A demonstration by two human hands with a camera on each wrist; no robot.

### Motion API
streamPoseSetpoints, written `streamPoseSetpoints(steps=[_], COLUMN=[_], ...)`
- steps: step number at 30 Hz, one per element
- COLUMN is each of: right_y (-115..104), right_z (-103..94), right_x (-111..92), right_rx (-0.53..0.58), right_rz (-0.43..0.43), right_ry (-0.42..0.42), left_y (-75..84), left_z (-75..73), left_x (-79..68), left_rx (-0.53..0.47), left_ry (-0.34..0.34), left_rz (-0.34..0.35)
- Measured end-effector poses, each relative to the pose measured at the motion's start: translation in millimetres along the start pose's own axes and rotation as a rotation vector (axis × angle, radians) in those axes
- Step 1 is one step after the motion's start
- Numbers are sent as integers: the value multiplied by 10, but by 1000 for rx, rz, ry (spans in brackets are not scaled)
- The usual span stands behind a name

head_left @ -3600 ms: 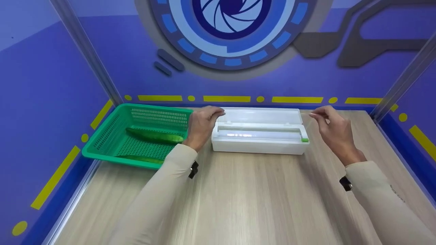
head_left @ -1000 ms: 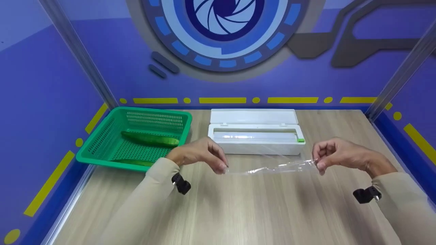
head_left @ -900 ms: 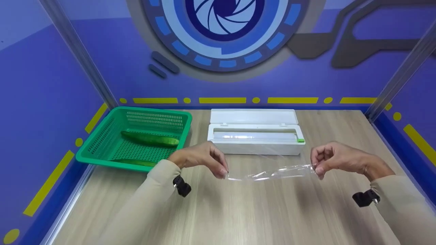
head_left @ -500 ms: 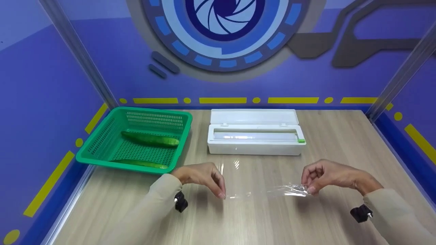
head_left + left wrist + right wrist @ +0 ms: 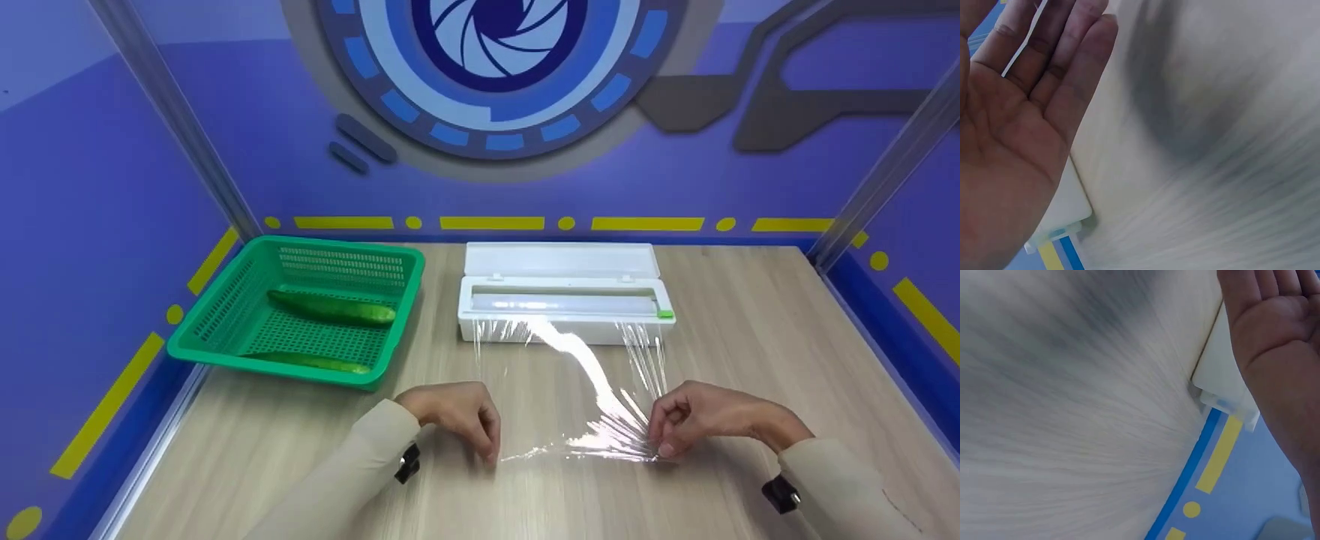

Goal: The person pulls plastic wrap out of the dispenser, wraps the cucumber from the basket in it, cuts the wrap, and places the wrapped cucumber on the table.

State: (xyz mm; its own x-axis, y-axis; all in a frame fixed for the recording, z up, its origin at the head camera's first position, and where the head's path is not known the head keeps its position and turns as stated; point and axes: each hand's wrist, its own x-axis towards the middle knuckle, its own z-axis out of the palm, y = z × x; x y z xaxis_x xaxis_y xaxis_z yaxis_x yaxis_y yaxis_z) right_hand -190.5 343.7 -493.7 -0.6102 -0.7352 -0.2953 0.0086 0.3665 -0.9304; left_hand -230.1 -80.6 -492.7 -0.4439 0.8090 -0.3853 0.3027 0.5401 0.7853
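A sheet of clear plastic wrap (image 5: 596,382) stretches from the white wrap dispenser (image 5: 562,261) toward me, over the wooden table. My left hand (image 5: 459,416) pinches its near left corner between thumb and fingers. At the near right corner, my right hand (image 5: 709,416) pinches the film, which bunches into shiny creases there. Inside the dispenser, whose lid stands raised at the back, lies the wrap roll (image 5: 562,303). A green slider (image 5: 664,314) sits at its right end. Both wrist views show a palm; the pinched corners are out of sight there.
A green plastic basket (image 5: 409,300) stands at the back left, with a cucumber (image 5: 330,307) and a second cucumber (image 5: 307,362) inside. Blue panels (image 5: 480,195) wall the wooden table (image 5: 570,502) at the back and both sides.
Both hands have come from beside the dispenser toward me and down to near the tabletop, drawing the plastic wrap out. The film now spans wide and glossy between dispenser and hands.
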Motion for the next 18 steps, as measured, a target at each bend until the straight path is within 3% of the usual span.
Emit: streamPoseSetpoints(steps=[12, 18], right_y=[176, 173], right_z=[115, 166], right_x=[39, 43], right_rx=[-141, -176], right_rz=[-59, -50], right_ry=[58, 78], left_y=[-114, -103], left_z=[72, 116], left_x=[-10, -35], left_rx=[-41, -21], left_ry=[46, 107], left_rz=[-10, -44])
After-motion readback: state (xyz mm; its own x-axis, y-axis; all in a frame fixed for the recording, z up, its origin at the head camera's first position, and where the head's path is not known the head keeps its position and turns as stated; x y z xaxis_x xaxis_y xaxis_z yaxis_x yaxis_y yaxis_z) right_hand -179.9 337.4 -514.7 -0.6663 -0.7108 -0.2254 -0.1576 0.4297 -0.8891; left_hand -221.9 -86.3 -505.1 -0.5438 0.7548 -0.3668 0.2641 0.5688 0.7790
